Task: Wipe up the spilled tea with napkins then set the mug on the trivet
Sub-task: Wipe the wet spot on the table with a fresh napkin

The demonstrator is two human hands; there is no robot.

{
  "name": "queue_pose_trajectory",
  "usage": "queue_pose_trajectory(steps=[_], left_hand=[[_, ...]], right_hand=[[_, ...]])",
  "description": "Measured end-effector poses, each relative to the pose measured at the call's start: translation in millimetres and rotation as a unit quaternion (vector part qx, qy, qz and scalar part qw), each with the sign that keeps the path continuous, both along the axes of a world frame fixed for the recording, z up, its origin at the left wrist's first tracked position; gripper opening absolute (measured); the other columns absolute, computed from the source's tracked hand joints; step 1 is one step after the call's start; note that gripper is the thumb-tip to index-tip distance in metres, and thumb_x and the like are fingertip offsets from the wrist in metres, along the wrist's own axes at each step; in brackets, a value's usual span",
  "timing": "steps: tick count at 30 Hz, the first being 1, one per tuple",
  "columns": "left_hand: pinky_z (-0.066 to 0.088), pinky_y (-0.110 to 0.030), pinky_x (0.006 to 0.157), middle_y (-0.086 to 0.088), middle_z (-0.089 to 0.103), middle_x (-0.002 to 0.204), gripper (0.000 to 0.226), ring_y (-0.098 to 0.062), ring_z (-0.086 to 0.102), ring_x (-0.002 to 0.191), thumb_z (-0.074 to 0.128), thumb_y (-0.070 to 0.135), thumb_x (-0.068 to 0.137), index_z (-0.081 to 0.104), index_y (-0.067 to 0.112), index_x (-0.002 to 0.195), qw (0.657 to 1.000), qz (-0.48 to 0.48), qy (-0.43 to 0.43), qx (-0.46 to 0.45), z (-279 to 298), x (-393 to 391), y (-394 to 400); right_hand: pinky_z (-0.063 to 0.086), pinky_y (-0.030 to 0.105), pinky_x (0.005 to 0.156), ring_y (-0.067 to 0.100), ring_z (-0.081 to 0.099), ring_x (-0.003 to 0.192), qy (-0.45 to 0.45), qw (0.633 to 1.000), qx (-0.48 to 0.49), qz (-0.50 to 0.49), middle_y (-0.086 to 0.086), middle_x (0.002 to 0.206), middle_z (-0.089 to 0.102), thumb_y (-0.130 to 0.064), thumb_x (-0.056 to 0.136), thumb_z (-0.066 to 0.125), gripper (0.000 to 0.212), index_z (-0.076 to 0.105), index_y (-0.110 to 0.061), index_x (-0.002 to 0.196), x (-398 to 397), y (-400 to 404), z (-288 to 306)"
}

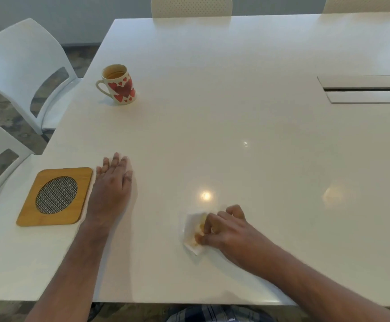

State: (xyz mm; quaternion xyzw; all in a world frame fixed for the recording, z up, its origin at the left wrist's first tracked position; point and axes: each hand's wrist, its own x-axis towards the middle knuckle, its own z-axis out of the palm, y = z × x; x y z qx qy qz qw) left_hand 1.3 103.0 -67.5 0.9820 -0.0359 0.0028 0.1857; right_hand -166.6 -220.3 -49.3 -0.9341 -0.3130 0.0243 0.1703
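Observation:
A white napkin (193,231) stained brown with tea lies on the white table (235,112) near the front edge. My right hand (226,231) grips it with curled fingers and presses it to the tabletop. My left hand (114,182) rests flat on the table, fingers straight, just right of a square bamboo trivet (54,196) with a round woven mesh centre. A white mug (118,83) with red hearts stands upright at the far left, handle to the left, some tea inside. Both hands are far from the mug.
White chairs (24,66) stand along the table's left side and more at the far side (190,6). A rectangular cable hatch (365,89) is set in the tabletop at the right. Ceiling lights glare on the surface near the napkin.

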Motion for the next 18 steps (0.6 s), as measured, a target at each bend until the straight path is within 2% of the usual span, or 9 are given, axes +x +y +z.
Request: queue_pose_trajectory(steps=[4,7,11,14,18], left_hand=[[0.001,-0.045,0.131,-0.009,0.022,0.174,0.053,-0.030,0.011,0.163,0.041,0.025,0.112,0.036,0.013,0.163,1.000,0.023,0.000,-0.008,-1,-1,-7],[0.000,-0.045,0.131,-0.009,0.021,0.174,0.054,-0.030,0.010,0.163,0.039,0.028,0.112,0.034,0.012,0.163,0.999,0.034,0.003,-0.010,-2,-1,-12],[0.000,-0.044,0.132,-0.011,0.019,0.174,0.056,-0.030,0.008,0.163,0.038,0.032,0.112,0.033,0.009,0.163,0.999,0.042,0.005,-0.005,-2,-1,-17],[-0.001,-0.044,0.132,-0.012,0.018,0.174,0.057,-0.029,0.007,0.163,0.037,0.034,0.112,0.032,0.009,0.164,0.999,0.044,0.010,-0.004,-2,-4,-21],[-0.001,-0.045,0.132,-0.014,0.018,0.174,0.058,-0.030,0.008,0.163,0.039,0.035,0.112,0.032,0.009,0.164,0.999,0.047,0.011,-0.007,-2,-11,-30]], right_hand=[[0.034,0.041,0.096,0.012,0.058,0.099,-0.041,0.998,-0.016,-0.036,-0.009,0.116,0.060,-0.026,0.089,0.078,0.035,0.069,-0.044,0.118,-5,-51,6],[0.035,0.043,0.085,0.021,0.067,0.086,-0.084,0.985,0.014,-0.153,-0.003,0.104,0.067,-0.024,0.093,0.066,0.021,0.079,-0.037,0.103,18,-98,10],[0.030,0.040,0.082,0.028,0.066,0.081,-0.067,0.955,-0.017,-0.289,0.002,0.096,0.063,-0.010,0.087,0.080,0.024,0.082,-0.031,0.099,40,-138,11],[0.032,0.040,0.083,0.025,0.063,0.081,-0.064,0.952,-0.031,-0.297,0.000,0.095,0.059,-0.009,0.082,0.083,0.026,0.081,-0.031,0.095,35,-128,10],[0.040,0.044,0.080,0.023,0.064,0.078,-0.051,0.974,0.013,-0.218,-0.002,0.096,0.061,-0.010,0.080,0.081,0.030,0.078,-0.035,0.097,17,-95,15]])
